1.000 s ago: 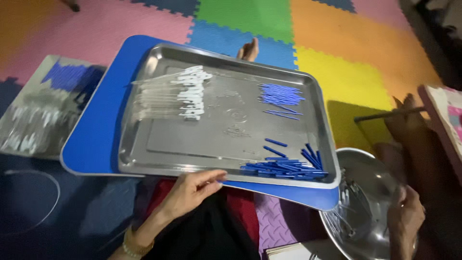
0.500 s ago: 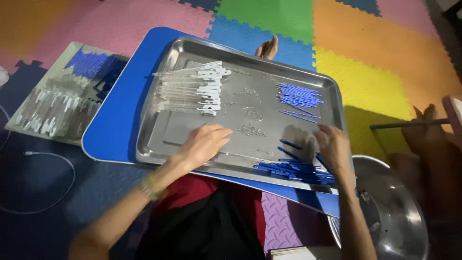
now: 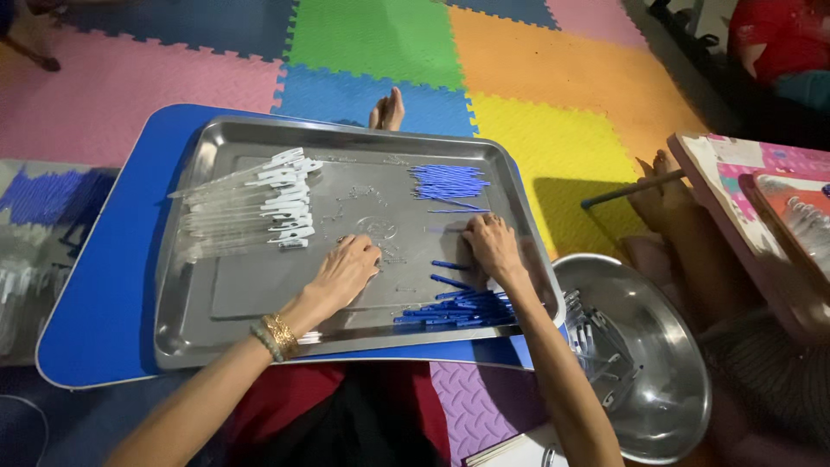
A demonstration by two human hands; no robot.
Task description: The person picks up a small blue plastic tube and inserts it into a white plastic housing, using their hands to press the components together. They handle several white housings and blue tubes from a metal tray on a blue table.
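Observation:
A steel tray (image 3: 259,298) lies on a blue lap table (image 3: 95,294). My left hand (image 3: 346,268) rests palm down on the tray's middle, fingers curled over small metal bits. My right hand (image 3: 491,244) lies flat just right of it, beside loose blue sticks (image 3: 454,307) heaped along the tray's near edge. Another neat bunch of blue sticks (image 3: 448,182) sits at the far right. Clear tubes with white caps (image 3: 251,207) are stacked on the tray's left side. Whether either hand pinches anything is hidden.
A round steel bowl (image 3: 657,406) with several clear-and-white parts stands at my right. A second tray with blue and clear parts (image 3: 35,225) lies far left. Another person's feet (image 3: 661,186) and a pink table (image 3: 761,216) are at right. Coloured foam mats cover the floor.
Both my hands have come onto the tray: the left from its near edge, the right from the bowl side. They now lie side by side at the middle.

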